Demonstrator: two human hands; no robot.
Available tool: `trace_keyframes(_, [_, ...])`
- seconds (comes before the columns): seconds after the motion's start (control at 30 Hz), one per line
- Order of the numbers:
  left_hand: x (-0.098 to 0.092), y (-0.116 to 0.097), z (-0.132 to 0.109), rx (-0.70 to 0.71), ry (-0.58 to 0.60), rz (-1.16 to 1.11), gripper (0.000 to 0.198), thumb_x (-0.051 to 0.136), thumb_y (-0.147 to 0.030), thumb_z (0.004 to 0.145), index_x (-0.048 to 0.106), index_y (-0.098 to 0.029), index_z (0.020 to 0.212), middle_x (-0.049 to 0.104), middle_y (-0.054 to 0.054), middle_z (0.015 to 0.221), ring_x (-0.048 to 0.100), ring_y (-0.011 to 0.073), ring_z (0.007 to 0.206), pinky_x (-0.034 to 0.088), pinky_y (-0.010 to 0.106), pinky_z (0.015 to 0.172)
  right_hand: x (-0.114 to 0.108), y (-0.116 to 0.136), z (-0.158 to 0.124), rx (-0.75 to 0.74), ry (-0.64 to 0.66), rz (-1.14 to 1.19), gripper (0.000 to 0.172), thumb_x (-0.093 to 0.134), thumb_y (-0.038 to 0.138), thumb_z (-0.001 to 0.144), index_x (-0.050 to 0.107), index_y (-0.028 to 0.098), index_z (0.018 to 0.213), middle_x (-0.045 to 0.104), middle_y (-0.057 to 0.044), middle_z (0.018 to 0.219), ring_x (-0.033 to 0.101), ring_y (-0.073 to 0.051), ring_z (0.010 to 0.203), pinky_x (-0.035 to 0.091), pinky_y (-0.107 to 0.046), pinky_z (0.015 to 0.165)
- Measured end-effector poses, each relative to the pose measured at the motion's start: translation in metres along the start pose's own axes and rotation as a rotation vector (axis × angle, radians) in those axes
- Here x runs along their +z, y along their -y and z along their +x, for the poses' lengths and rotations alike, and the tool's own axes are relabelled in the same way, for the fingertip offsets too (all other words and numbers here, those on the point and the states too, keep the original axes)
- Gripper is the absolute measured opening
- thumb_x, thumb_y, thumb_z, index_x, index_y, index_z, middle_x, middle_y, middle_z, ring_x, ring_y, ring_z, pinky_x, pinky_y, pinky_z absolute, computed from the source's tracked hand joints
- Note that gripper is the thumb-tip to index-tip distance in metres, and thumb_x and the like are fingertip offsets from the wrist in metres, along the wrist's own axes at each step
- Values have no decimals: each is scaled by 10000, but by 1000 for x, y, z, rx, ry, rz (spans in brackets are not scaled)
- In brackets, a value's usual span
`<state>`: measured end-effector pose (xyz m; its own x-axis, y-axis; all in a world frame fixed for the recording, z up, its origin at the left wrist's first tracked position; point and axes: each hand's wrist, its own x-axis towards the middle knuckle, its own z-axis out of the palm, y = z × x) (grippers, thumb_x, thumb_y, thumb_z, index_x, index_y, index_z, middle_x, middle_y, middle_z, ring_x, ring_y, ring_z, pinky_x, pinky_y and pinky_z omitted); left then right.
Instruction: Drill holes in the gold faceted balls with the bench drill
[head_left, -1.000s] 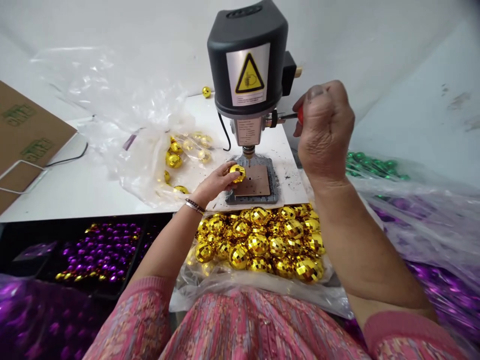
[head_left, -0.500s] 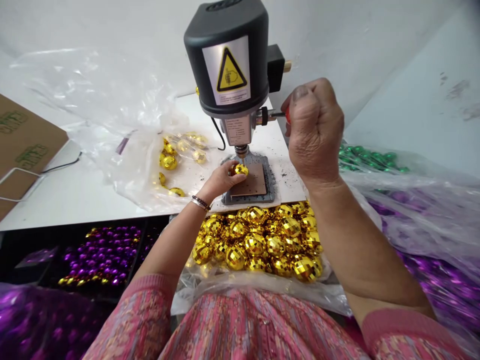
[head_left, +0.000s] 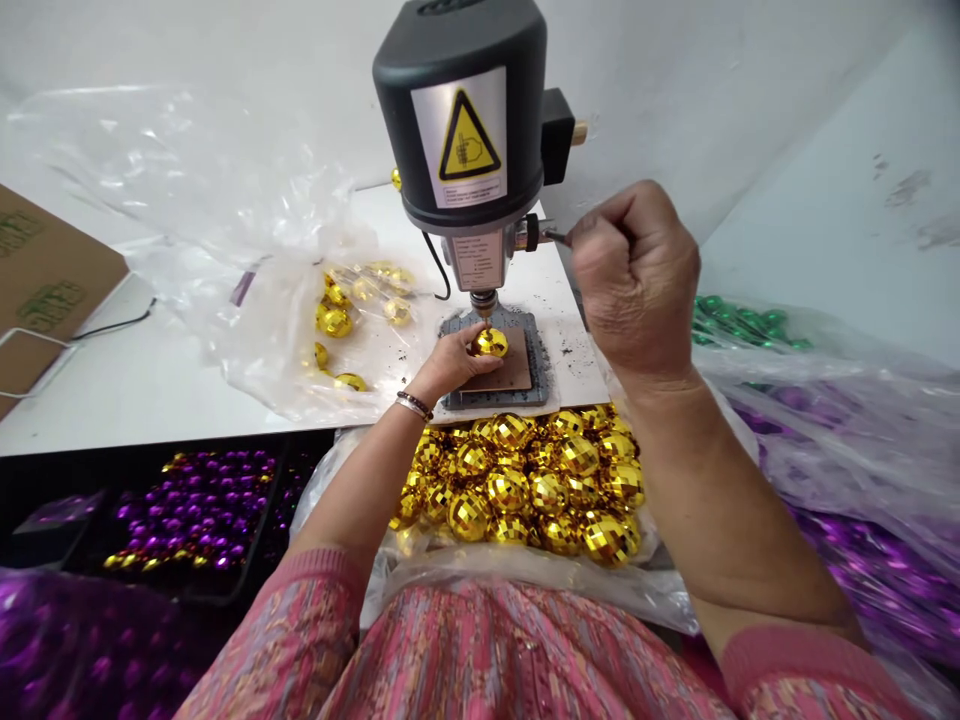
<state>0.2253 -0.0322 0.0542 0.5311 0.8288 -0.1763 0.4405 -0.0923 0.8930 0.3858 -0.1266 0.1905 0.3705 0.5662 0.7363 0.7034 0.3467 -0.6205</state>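
A small black bench drill (head_left: pixel 465 110) with a yellow warning label stands on a white table (head_left: pixel 150 380). My left hand (head_left: pixel 450 362) pinches a gold faceted ball (head_left: pixel 491 343) and holds it on the brown pad (head_left: pixel 517 372) directly under the drill bit. My right hand (head_left: pixel 637 280) is closed in a fist round the drill's feed lever (head_left: pixel 546 236) at the machine's right side. A heap of gold faceted balls (head_left: pixel 525 485) lies on clear plastic just in front of the drill base, near my lap.
A clear plastic bag (head_left: pixel 300 300) left of the drill holds a few gold balls (head_left: pixel 335 320). Purple beads (head_left: pixel 195 505) fill a dark tray at lower left. Green balls (head_left: pixel 739 325) and purple ones under plastic lie to the right. A cardboard box (head_left: pixel 45 290) sits far left.
My left hand has shifted the gold ball from the pad's left edge to under the bit. My right fist has dropped lower with the lever, hiding its red knob.
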Motion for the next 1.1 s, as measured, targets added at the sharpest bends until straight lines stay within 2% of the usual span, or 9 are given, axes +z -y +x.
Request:
trace_keyframes(0.13, [3, 9, 3, 14, -2, -45, 872, 847, -311, 659, 563, -117, 1460, 750, 102, 1090, 685, 237, 980, 531, 378, 950, -3, -8, -15, -88, 38, -50, 244, 493, 365, 985, 506, 232, 781, 542, 34, 669, 482, -98, 606, 448, -248, 602])
trace_keyframes(0.3, [4, 11, 3, 33, -22, -59, 878, 871, -297, 644, 578, -122, 1453, 753, 99, 1080, 687, 249, 985, 528, 378, 958, 0, -17, -31, -195, 21, -64, 183, 421, 307, 1002, 520, 240, 863, 560, 26, 735, 522, -108, 639, 476, -264, 655])
trace_keyframes(0.5, [4, 5, -3, 41, -19, -27, 810, 846, -290, 680, 589, -143, 1434, 750, 76, 1101, 675, 239, 996, 535, 367, 950, 5, -25, -43, -226, -50, -43, 157, 434, 276, 1005, 554, 241, 911, 587, 23, 773, 564, -108, 681, 467, -263, 671])
trace_keyframes(0.63, [3, 1, -7, 52, -13, -35, 764, 829, -267, 705, 593, -127, 1418, 755, 72, 1068, 676, 221, 953, 545, 338, 908, 11, -27, -46, -194, -105, 6, 190, 445, 290, 1009, 572, 216, 890, 606, 9, 788, 583, -111, 715, 473, -269, 689])
trace_keyframes(0.87, [3, -8, -13, 56, -53, 23, 615, 827, -250, 711, 677, -141, 1297, 762, 41, 1038, 667, 191, 921, 531, 284, 870, 22, -40, -64, -164, -132, 73, 224, 411, 320, 1024, 567, 210, 906, 609, -3, 781, 587, -111, 682, 482, -277, 666])
trace_keyframes(0.97, [5, -7, -12, 54, -44, 12, 602, 818, -261, 711, 675, -137, 1282, 760, 46, 1035, 670, 190, 918, 533, 287, 860, 19, -26, -45, -89, -137, 89, 307, 385, 411, 1034, 543, 216, 857, 558, 10, 719, 553, -111, 637, 470, -283, 653])
trace_keyframes(1.03, [4, -5, -13, 65, -51, 11, 580, 808, -271, 714, 676, -134, 1262, 756, 57, 1030, 673, 194, 916, 536, 293, 856, 16, -10, -17, -46, -108, 91, 324, 377, 422, 1034, 498, 218, 813, 505, 25, 690, 501, -100, 610, 457, -277, 660])
trace_keyframes(1.1, [1, -3, -19, 77, -85, 29, 564, 797, -297, 722, 675, -133, 1249, 751, 68, 1027, 675, 197, 905, 536, 301, 846, 13, 5, 15, 60, -50, 135, 324, 385, 359, 1034, 422, 221, 743, 480, 33, 694, 444, -83, 606, 441, -261, 676])
